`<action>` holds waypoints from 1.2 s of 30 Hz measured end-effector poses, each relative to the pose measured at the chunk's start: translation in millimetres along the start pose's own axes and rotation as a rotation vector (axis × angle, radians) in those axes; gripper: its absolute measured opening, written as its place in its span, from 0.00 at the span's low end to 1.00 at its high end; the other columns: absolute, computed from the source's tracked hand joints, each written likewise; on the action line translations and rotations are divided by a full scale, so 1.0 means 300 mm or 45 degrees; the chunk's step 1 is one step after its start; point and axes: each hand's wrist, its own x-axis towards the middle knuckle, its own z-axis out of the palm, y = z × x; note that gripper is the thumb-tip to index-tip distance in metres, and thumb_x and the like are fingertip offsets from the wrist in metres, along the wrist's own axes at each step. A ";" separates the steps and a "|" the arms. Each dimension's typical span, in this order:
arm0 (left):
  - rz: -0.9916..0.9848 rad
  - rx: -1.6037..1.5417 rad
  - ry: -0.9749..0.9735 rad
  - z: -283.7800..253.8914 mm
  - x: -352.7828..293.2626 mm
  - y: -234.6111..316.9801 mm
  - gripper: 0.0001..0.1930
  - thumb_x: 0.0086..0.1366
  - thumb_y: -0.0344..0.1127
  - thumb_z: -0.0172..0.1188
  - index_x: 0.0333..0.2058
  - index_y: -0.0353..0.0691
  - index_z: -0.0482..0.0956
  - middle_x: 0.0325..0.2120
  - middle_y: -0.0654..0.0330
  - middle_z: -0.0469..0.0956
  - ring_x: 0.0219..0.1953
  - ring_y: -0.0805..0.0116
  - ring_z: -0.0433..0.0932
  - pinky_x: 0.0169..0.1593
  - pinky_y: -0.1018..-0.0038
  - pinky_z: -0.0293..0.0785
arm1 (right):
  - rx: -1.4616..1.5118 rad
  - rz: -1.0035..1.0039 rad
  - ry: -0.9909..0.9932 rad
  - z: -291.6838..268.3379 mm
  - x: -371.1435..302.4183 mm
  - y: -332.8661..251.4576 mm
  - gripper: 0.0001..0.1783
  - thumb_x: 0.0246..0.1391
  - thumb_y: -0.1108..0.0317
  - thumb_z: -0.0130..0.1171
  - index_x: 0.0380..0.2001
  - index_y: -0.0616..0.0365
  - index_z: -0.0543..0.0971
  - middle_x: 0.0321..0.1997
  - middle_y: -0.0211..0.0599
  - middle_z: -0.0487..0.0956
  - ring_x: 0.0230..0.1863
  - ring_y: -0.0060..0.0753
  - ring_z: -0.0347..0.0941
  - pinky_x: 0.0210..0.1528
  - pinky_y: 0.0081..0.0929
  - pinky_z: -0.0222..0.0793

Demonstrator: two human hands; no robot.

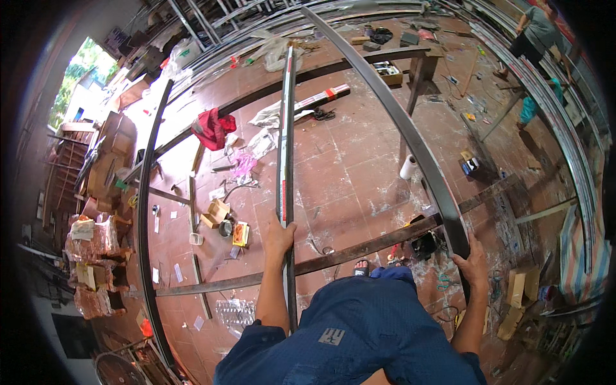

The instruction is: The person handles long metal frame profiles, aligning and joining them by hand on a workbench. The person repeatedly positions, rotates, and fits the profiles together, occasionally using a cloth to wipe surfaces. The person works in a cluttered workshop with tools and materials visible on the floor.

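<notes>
My left hand (pixel 278 237) is closed round a long, narrow metal bar (pixel 287 141) with a pale strip and red patches along it. My right hand (pixel 473 260) grips the edge of a wider dark metal bar (pixel 410 131), near its close end; part of the fingers is hidden behind the bar. Both bars run away from me and rest across two dark crossbeams, a near beam (pixel 359 251) and a far beam (pixel 256 95). Off to the left, a third dark bar (pixel 148 173) lies across the same beams, touched by neither hand.
A red cloth (pixel 213 128) hangs over the far beam. On the tiled floor lie an open cardboard box (pixel 215 213), a white roll (pixel 407 167) and scattered scraps. Stacked metal profiles (pixel 552 122) line the right side, where another person (pixel 539 32) bends. Wrapped bundles (pixel 96 266) stand left.
</notes>
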 end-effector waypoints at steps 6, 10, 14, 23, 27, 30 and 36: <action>-0.199 -1.542 -0.897 -0.015 0.003 -0.118 0.37 0.72 0.58 0.61 0.53 0.18 0.78 0.40 0.42 0.87 0.37 0.53 0.89 0.42 0.63 0.90 | -0.023 -0.593 0.457 0.033 0.104 -0.300 0.44 0.52 0.62 0.72 0.73 0.56 0.70 0.62 0.59 0.77 0.60 0.64 0.76 0.65 0.50 0.70; -0.103 -1.970 -0.937 0.056 -0.039 -0.164 0.43 0.72 0.70 0.54 0.61 0.28 0.75 0.45 0.40 0.85 0.38 0.50 0.89 0.40 0.55 0.90 | 0.192 -0.913 -0.091 0.195 0.166 -0.589 0.33 0.59 0.62 0.65 0.67 0.58 0.74 0.59 0.57 0.80 0.60 0.61 0.77 0.64 0.49 0.71; -0.050 -2.123 -1.035 0.120 -0.027 -0.192 0.43 0.73 0.70 0.52 0.73 0.42 0.63 0.47 0.43 0.85 0.39 0.50 0.88 0.38 0.60 0.91 | 0.136 -1.057 -0.565 0.389 0.161 -0.908 0.38 0.63 0.64 0.59 0.76 0.49 0.65 0.56 0.57 0.83 0.54 0.61 0.81 0.57 0.54 0.76; -0.186 -2.290 -0.913 0.205 -0.042 -0.227 0.42 0.73 0.73 0.49 0.63 0.36 0.75 0.39 0.47 0.87 0.29 0.54 0.88 0.30 0.62 0.88 | -0.019 -1.300 -0.646 0.616 0.225 -1.088 0.45 0.64 0.64 0.56 0.82 0.40 0.52 0.45 0.58 0.86 0.46 0.61 0.85 0.50 0.57 0.78; -0.194 -2.291 -0.852 0.212 -0.026 -0.238 0.42 0.71 0.75 0.50 0.53 0.34 0.81 0.35 0.48 0.88 0.27 0.54 0.87 0.30 0.62 0.88 | 0.006 -1.296 -0.898 0.648 0.210 -1.053 0.42 0.66 0.63 0.55 0.81 0.36 0.54 0.45 0.55 0.86 0.46 0.57 0.85 0.49 0.56 0.78; -0.184 -2.240 -0.805 0.219 -0.020 -0.266 0.44 0.68 0.77 0.52 0.53 0.34 0.82 0.36 0.49 0.88 0.28 0.56 0.88 0.32 0.63 0.88 | -0.098 -1.452 -0.726 0.586 0.155 -1.066 0.38 0.67 0.60 0.56 0.79 0.36 0.60 0.44 0.51 0.86 0.45 0.55 0.85 0.48 0.54 0.78; -0.127 -2.325 -0.928 0.243 0.000 -0.247 0.48 0.66 0.79 0.53 0.57 0.32 0.80 0.39 0.47 0.89 0.34 0.57 0.89 0.40 0.65 0.88 | -0.180 -1.568 -0.709 0.571 0.128 -1.026 0.32 0.68 0.53 0.57 0.73 0.38 0.68 0.39 0.48 0.88 0.41 0.55 0.86 0.46 0.54 0.79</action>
